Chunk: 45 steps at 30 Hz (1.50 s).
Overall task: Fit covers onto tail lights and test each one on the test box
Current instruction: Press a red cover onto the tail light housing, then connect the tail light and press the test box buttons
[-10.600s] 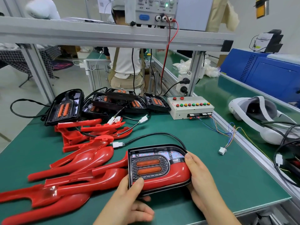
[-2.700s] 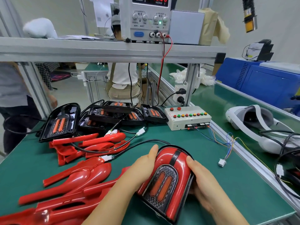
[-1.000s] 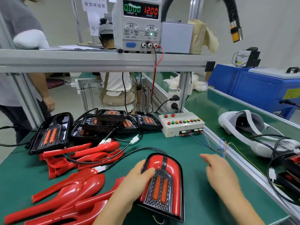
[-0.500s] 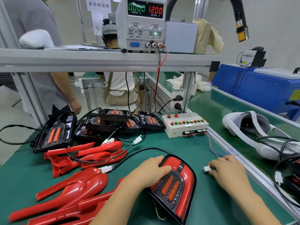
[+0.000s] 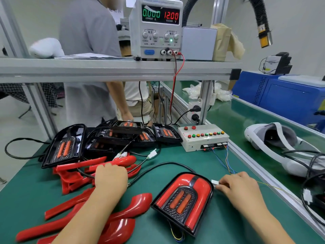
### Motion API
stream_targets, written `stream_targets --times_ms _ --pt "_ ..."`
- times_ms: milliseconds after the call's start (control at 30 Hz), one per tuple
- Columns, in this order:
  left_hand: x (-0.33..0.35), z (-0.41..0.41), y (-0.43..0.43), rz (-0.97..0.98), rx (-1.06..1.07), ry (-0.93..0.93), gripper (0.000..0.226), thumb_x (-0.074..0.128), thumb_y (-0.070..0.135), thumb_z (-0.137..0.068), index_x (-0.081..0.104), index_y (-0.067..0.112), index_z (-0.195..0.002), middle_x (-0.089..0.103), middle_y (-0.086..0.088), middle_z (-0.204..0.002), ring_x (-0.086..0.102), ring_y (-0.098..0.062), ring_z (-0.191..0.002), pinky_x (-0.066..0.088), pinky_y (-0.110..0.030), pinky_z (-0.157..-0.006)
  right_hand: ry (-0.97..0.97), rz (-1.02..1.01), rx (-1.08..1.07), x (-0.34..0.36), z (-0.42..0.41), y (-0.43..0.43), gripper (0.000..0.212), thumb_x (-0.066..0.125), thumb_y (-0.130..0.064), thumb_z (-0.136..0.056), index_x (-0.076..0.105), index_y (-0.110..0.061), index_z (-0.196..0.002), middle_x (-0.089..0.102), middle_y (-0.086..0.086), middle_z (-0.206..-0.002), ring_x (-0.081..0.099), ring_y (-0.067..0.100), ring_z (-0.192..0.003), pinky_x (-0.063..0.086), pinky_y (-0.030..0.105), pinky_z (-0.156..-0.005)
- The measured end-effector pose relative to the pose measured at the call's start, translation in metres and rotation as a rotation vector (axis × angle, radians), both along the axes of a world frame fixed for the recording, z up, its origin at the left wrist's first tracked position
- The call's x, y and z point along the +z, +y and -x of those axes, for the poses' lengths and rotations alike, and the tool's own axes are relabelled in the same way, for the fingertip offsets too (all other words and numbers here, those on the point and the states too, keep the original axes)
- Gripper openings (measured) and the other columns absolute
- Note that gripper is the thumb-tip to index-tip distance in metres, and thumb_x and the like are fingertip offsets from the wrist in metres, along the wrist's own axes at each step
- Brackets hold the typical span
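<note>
Right hand [image 5: 241,188] pinches connector [image 5: 214,182]; left hand [image 5: 110,178] grip hidden

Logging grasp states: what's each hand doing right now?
Left hand: curled over the black cable; grip hidden, cannot tell.
Right hand: pinching the white connector.

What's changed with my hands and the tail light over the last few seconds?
Both hands let go of the covered tail light, now lying free. The left hand moved left to the red covers; the right hand reached right and pinches the white connector. The test box and uncovered tail lights stayed put.
</note>
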State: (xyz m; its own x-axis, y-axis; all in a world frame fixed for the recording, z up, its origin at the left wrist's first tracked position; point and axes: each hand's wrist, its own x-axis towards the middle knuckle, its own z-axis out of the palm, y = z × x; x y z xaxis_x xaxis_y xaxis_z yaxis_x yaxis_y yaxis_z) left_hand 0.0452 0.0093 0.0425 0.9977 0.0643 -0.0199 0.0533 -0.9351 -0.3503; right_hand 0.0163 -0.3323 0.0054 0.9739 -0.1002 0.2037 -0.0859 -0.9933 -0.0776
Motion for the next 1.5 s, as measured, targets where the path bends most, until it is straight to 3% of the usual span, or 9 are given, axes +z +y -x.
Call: stream_targets --times_ms 200,400,500,600,800,900,1067,1267,1500 --pt "-0.008 -0.004 -0.003 0.045 -0.090 -0.022 0.027 0.047 0.034 -0.091 0.053 0.024 -0.116 0.060 0.002 -0.121 0.051 -0.022 -0.116 0.035 -0.034 -0.092 -0.039 -0.059 -0.007 -0.001 0.003 -0.003 0.024 0.051 -0.058 -0.090 0.066 -0.040 -0.095 0.066 -0.019 -0.089 0.044 0.010 -0.105 0.036 0.028 -0.082" --pt "0.021 -0.019 -0.026 1.057 -0.100 -0.225 0.010 0.061 0.028 -0.084 0.053 0.022 -0.083 0.063 0.003 -0.077 0.059 -0.017 -0.071 0.044 -0.031 -0.064 -0.044 -0.113 -0.022 -0.006 0.005 -0.003 0.025 0.050 -0.055 -0.092 0.067 -0.040 -0.101 0.063 -0.016 -0.090 0.044 0.013 -0.107 0.033 0.028 -0.083" --pt "0.031 -0.023 -0.053 1.479 -0.184 -0.292 0.006 0.066 0.018 -0.083 0.063 0.023 -0.083 0.067 0.006 -0.082 0.060 -0.012 -0.075 0.047 -0.020 -0.067 -0.057 -0.144 -0.036 -0.009 0.007 -0.002 0.023 0.052 -0.054 -0.092 0.068 -0.039 -0.100 0.059 -0.016 -0.086 0.045 0.014 -0.106 0.033 0.027 -0.081" --pt "0.036 -0.027 -0.080 1.670 -0.325 -0.180 0.013 0.069 0.012 -0.083 0.061 0.018 -0.092 0.068 0.002 -0.099 0.063 -0.013 -0.089 0.048 -0.019 -0.078 -0.127 -0.246 -0.034 -0.011 0.011 -0.003 0.017 0.059 -0.047 -0.090 0.069 -0.034 -0.095 0.061 -0.017 -0.087 0.047 0.015 -0.102 0.033 0.029 -0.082" --pt "0.028 -0.026 -0.134 1.498 -0.606 -0.017 0.018 0.073 0.013 -0.079 0.060 0.023 -0.086 0.062 0.007 -0.082 0.053 -0.002 -0.075 0.041 -0.015 -0.073 -0.281 -0.409 -0.005 -0.007 0.017 -0.011 0.009 0.073 -0.029 -0.084 0.072 -0.020 -0.084 0.057 -0.016 -0.072 0.050 0.018 -0.085 0.036 0.034 -0.078" --pt "0.018 -0.027 -0.149 1.342 -0.715 0.025 0.016 0.069 0.018 -0.084 0.070 0.018 -0.100 0.059 0.011 -0.085 0.048 0.003 -0.078 0.036 -0.010 -0.074 -0.327 -0.461 0.007 -0.008 0.021 -0.014 0.004 0.073 -0.020 -0.085 0.073 -0.016 -0.086 0.063 -0.008 -0.077 0.053 0.022 -0.086 0.033 0.032 -0.076" --pt "0.005 -0.034 -0.160 0.969 -0.833 0.107 0.030 0.054 0.024 -0.096 0.060 0.011 -0.122 0.062 -0.008 -0.100 0.043 -0.021 -0.102 0.030 -0.023 -0.093 -0.366 -0.477 0.066 -0.009 0.024 -0.014 0.005 0.072 -0.009 -0.085 0.074 -0.010 -0.089 0.065 0.002 -0.080 0.053 0.028 -0.086 0.035 0.032 -0.079" --pt "0.004 -0.037 -0.166 0.990 -0.761 0.147 0.021 0.063 0.025 -0.088 0.061 0.025 -0.109 0.057 0.000 -0.104 0.045 -0.012 -0.104 0.039 -0.029 -0.094 -0.452 -0.525 0.098 -0.002 0.027 -0.011 0.005 0.075 -0.008 -0.082 0.073 -0.011 -0.085 0.062 -0.004 -0.075 0.050 0.022 -0.087 0.037 0.032 -0.081" --pt "0.005 -0.037 -0.172 0.913 -0.799 0.047 0.017 0.064 0.024 -0.085 0.059 0.030 -0.100 0.062 0.007 -0.101 0.047 -0.012 -0.104 0.030 -0.029 -0.099 -0.478 -0.504 0.120 -0.003 0.025 -0.011 0.012 0.079 -0.006 -0.077 0.073 -0.014 -0.082 0.062 -0.008 -0.074 0.050 0.021 -0.085 0.042 0.040 -0.079"
